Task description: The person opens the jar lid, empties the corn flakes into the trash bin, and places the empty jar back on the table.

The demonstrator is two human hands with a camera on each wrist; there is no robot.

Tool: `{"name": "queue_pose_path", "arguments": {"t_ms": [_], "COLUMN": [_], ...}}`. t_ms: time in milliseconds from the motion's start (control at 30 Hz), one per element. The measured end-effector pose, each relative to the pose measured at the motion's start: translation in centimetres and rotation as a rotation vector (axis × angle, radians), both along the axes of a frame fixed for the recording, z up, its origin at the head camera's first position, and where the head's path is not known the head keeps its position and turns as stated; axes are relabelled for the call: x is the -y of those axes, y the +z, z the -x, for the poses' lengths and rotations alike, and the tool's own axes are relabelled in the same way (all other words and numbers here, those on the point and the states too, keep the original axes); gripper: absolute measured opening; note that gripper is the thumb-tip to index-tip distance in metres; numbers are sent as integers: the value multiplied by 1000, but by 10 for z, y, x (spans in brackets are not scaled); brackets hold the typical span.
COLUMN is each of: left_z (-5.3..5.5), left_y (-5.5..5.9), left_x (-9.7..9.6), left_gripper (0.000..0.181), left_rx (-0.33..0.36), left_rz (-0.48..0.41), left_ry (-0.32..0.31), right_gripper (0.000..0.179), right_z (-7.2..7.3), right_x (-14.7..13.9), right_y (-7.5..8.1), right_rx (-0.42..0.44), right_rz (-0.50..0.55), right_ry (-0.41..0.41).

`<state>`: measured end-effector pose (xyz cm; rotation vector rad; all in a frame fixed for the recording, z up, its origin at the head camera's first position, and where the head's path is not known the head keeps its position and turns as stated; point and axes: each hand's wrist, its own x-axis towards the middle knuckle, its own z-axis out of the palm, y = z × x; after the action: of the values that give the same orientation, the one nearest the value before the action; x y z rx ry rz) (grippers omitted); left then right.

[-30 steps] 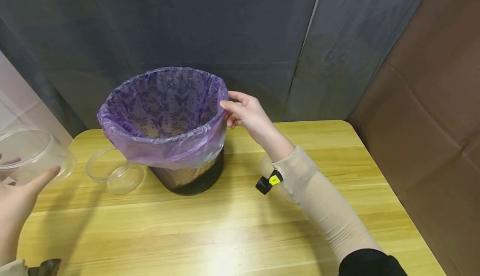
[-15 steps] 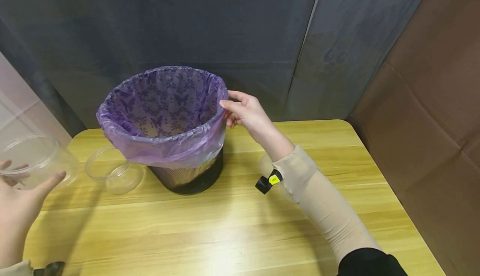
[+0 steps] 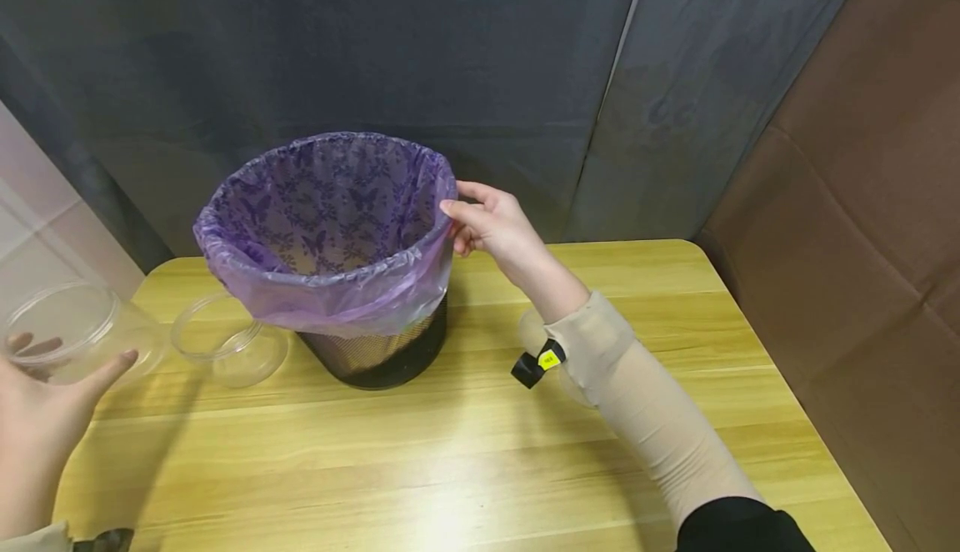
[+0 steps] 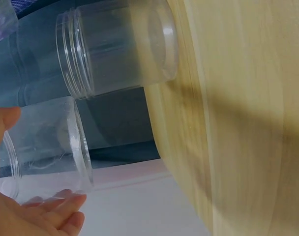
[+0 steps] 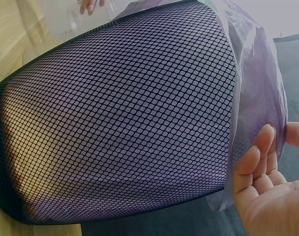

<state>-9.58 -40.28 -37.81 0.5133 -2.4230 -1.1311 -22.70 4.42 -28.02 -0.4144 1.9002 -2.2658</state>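
In the head view my left hand (image 3: 48, 423) grips a clear plastic jar (image 3: 138, 339) at the left, its thumb on one side and fingers on the other. The left wrist view shows this jar (image 4: 46, 147) held off the table, close to a second clear jar (image 4: 120, 49) that stands on the wood. A black mesh wastebasket (image 3: 397, 360) with a purple patterned bin liner (image 3: 360, 306) folded over its rim stands at the middle left. My right hand (image 3: 495, 227) pinches the lined rim on its right side, thumb inside and fingers (image 5: 265, 142) outside against the liner.
A clear round container (image 3: 532, 331) sits on the wooden table (image 3: 315, 469), mostly hidden behind my right forearm. Dark grey curtain (image 3: 480, 60) hangs behind the table. Brown cloth (image 3: 862, 202) lines the right side, and a pale panel (image 3: 45, 202) the left.
My left hand has moved slightly right and down with the jar, closer to the standing jar. The right hand and the wastebasket have stayed in place.
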Motion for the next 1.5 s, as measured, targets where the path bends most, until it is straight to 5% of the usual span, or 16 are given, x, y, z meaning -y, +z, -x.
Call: {"name": "queue_pose_path", "arguments": {"t_ms": [400,567,767,1500], "left_z": [0,3,5,4], "left_y": [-5,-12,-19,-35], "left_x": [3,11,16,17], "left_gripper": [105,107,106,112], "left_rx": [56,127,197,274], "left_rz": [27,118,115,131], "left_ry": [42,15,-17,-97], "right_gripper": [42,42,43,42], "right_z": [0,-1,-1,0], "right_x": [0,0,0,-1], "right_y": [0,0,0,0], "right_rx": [-2,-4,-4,-12], "right_rz": [-2,-3,-9,-22], "right_ry": [2,1,-2,-5]}}
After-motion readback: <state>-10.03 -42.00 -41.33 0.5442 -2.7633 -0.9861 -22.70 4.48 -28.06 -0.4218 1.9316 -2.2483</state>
